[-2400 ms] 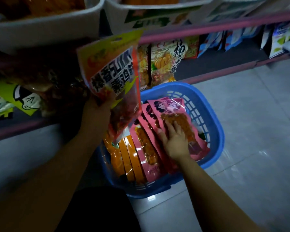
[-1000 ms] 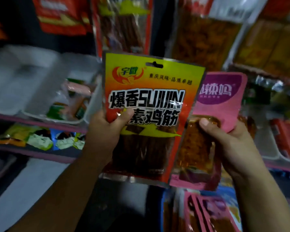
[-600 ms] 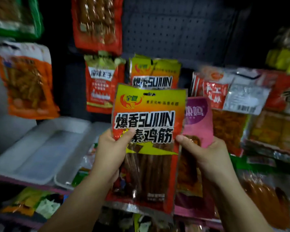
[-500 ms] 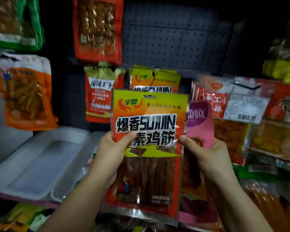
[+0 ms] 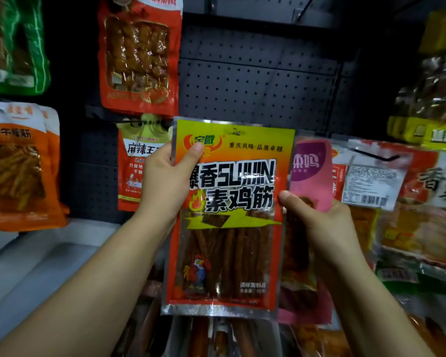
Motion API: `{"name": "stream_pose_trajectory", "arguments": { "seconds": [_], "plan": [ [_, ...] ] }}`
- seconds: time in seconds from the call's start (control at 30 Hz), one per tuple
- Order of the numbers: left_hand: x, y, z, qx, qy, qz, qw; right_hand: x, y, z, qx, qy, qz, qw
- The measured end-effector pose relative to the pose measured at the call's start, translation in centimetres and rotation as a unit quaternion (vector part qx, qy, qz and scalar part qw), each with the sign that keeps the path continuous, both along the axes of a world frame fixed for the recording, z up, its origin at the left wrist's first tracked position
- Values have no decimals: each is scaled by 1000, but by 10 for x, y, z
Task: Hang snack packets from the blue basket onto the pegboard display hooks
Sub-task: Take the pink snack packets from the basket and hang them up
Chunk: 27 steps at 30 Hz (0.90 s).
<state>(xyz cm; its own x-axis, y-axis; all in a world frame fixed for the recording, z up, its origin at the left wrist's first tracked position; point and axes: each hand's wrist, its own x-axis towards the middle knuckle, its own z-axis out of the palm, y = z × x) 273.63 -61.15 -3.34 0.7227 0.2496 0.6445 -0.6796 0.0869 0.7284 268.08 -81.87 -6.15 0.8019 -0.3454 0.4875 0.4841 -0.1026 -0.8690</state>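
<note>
left hand (image 5: pixel 162 186) slid up, pinching yellow packet (image 5: pixel 227 217) near top; right hand (image 5: pixel 319 228) grips pink packet (image 5: pixel 310 171); hook next, frame centre

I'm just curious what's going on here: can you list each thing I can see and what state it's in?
Yellow-and-red packet: held upright, not yet hung.
Pink packet: held, partly behind the yellow one.
Left hand: gripping the yellow packet's upper left edge.
Right hand: gripping the pink packet.
Pegboard: bare patch above the packets.
</note>
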Motion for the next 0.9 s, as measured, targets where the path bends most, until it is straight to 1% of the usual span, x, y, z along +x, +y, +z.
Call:
{"name": "stream_pose_trajectory", "arguments": {
  "seconds": [0.23, 0.43, 0.53, 0.7, 0.9],
  "plan": [
    [9, 0, 4, 43, -23, 20, 999, 10, -2, -3, 7, 14, 5, 1000],
    [24, 0, 2, 87, 11, 64, 994, 23, -2, -7, 20, 21, 15, 999],
    [32, -1, 1, 102, 24, 66, 992, 34, -3, -11, 23, 31, 12, 999],
    [50, 4, 7, 166, 49, 58, 983, 53, -1, -15, 25, 39, -9, 999],
    [80, 1, 13, 183, 54, 81, 978, 77, 2, -11, 14, 50, -42, 998]
  ]
}}
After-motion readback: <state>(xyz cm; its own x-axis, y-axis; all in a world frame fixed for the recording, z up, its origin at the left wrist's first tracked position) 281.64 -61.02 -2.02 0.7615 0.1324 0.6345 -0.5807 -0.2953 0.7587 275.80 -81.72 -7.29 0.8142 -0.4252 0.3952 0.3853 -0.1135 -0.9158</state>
